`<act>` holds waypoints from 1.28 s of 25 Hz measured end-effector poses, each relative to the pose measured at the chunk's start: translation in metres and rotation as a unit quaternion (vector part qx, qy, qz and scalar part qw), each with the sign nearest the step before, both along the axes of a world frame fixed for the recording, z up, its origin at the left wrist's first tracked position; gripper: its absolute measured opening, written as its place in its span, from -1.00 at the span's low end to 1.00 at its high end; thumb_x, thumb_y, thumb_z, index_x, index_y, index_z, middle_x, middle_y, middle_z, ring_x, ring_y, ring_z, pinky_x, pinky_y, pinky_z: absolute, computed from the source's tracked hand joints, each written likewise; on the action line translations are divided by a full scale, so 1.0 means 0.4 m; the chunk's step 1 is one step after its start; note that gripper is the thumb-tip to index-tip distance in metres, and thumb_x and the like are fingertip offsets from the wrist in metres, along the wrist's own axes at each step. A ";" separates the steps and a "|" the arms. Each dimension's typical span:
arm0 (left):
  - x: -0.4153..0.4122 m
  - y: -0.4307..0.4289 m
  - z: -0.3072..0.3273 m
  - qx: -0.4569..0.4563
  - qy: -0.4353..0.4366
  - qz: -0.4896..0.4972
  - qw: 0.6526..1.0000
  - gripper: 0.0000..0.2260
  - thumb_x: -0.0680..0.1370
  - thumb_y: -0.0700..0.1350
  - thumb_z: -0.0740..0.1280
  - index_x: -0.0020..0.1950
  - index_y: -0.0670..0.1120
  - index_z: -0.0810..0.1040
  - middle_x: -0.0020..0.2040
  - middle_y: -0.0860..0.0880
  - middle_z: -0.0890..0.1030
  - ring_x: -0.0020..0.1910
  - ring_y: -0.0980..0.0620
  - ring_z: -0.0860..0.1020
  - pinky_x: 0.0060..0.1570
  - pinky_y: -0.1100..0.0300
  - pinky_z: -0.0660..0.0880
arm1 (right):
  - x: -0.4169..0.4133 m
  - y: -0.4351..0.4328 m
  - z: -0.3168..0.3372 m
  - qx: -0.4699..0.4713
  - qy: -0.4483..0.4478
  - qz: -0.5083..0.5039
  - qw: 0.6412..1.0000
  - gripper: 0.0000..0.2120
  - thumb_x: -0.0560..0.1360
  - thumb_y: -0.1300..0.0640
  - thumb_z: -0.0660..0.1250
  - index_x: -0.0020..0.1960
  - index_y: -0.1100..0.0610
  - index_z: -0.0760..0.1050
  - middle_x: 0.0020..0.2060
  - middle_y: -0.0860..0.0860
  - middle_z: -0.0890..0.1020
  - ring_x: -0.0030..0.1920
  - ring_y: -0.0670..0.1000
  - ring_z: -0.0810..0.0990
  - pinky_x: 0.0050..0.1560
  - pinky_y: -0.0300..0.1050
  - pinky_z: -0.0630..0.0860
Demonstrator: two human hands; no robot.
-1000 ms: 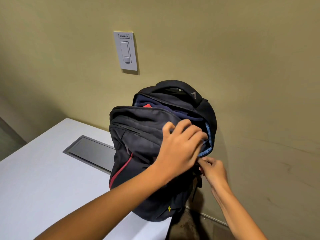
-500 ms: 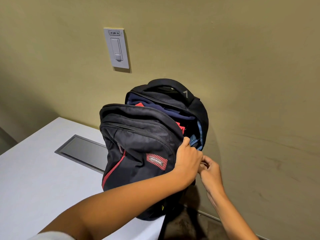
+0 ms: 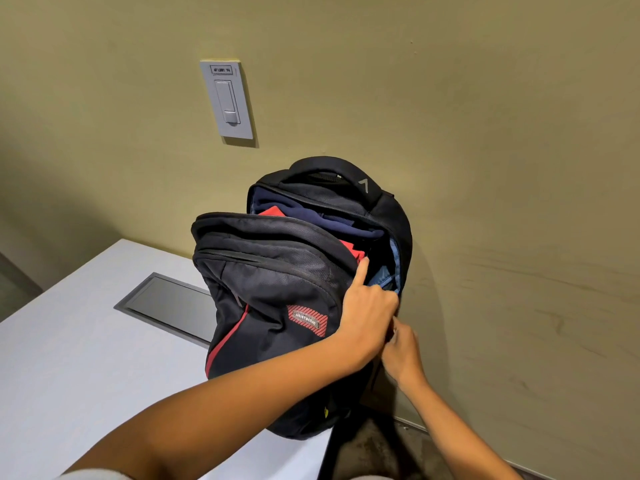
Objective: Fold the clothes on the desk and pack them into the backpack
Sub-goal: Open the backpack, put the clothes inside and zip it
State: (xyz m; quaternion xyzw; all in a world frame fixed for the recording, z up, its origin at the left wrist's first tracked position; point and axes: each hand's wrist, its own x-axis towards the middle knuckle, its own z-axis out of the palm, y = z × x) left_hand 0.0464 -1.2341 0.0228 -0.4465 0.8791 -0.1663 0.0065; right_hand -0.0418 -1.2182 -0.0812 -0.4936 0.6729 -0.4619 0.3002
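Observation:
A black backpack (image 3: 273,292) with red trim stands upright at the white desk's right corner, leaning against the wall. Its main compartment gapes open at the top and holds navy clothing (image 3: 332,216) and red clothing (image 3: 349,249). My left hand (image 3: 367,310) grips the right edge of the front panel by the opening, index finger pointing up along the seam. My right hand (image 3: 401,348) sits just below it at the bag's right side, fingers pinched together where the zipper runs; what it pinches is hidden behind my left hand.
The white desk (image 3: 79,368) has a grey recessed cable hatch (image 3: 166,306) left of the backpack. A light switch plate (image 3: 227,98) is on the olive wall behind. The desk's right edge drops to the floor (image 3: 381,452) beside the wall.
My left hand slid down from over the bag's opening to its right edge, uncovering the front panel and red logo patch. My right hand stayed at the bag's lower right side.

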 end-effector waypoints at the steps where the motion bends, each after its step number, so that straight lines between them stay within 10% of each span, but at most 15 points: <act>1: -0.003 -0.007 0.007 -0.008 0.018 -0.007 1.000 -0.74 0.02 -0.20 0.51 -0.63 -0.01 0.43 -0.71 0.06 0.26 -0.67 0.06 0.37 0.31 0.08 0.29 | -0.005 0.003 0.000 -0.006 0.013 0.003 1.000 -0.81 0.44 0.47 0.31 -0.04 0.27 0.59 -0.27 -0.02 0.61 -0.33 -0.45 0.48 -0.32 -0.50 0.38; 3: -0.012 -0.005 0.055 -0.025 0.024 0.001 0.999 -0.78 0.07 -0.21 0.52 -0.55 0.00 0.49 -0.64 0.03 0.22 -0.61 0.05 0.44 0.37 0.03 0.35 | -0.017 0.007 -0.002 -0.017 0.006 0.022 1.000 -0.75 0.41 0.47 0.36 0.04 0.26 0.60 -0.28 -0.02 0.62 -0.33 -0.46 0.50 -0.30 -0.51 0.39; 7: -0.001 -0.029 0.111 0.005 0.051 0.006 0.999 -0.89 0.45 -0.27 0.31 -0.18 -0.06 0.52 -0.31 -0.03 0.57 -0.19 -0.09 0.57 0.49 -0.02 -0.15 | -0.014 0.015 0.004 -0.026 -0.009 0.032 0.999 -0.83 0.40 0.46 0.38 -0.14 0.21 0.56 -0.44 -0.20 0.50 -0.43 -0.32 0.46 -0.28 -0.45 0.35; 11: 0.003 -0.046 0.151 -0.017 0.122 0.028 0.992 -0.87 0.44 -0.26 0.35 -0.08 -0.06 0.59 -0.22 -0.05 0.65 -0.14 -0.10 0.58 0.43 0.05 -0.08 | -0.023 0.005 -0.021 -0.045 0.030 0.052 0.997 -0.63 0.39 0.39 0.42 -0.33 0.06 0.30 -0.51 -0.16 0.40 -0.45 -0.15 0.28 -0.35 -0.37 0.24; 24: 0.098 -0.128 0.290 -0.034 0.369 0.087 0.925 -0.87 0.34 0.00 0.54 -0.19 0.02 0.66 -0.28 0.07 0.66 -0.09 0.07 0.56 0.17 0.16 0.03 | -0.036 -0.003 -0.053 -0.036 0.034 0.045 0.998 -0.75 0.38 0.24 0.53 -0.26 0.09 0.45 -0.43 -0.07 0.44 -0.40 -0.15 0.36 -0.30 -0.34 0.36; 32: 0.090 -0.132 0.248 0.027 0.229 0.119 0.966 -0.87 0.54 0.00 0.37 -0.03 -0.04 0.59 -0.11 -0.02 0.63 0.00 -0.08 0.53 0.03 0.08 0.10 | -0.012 0.009 0.110 -0.101 0.022 -0.111 0.989 -0.80 0.48 0.33 0.39 -0.12 0.03 0.55 -0.26 -0.08 0.64 -0.28 -0.21 0.57 -0.21 -0.53 0.38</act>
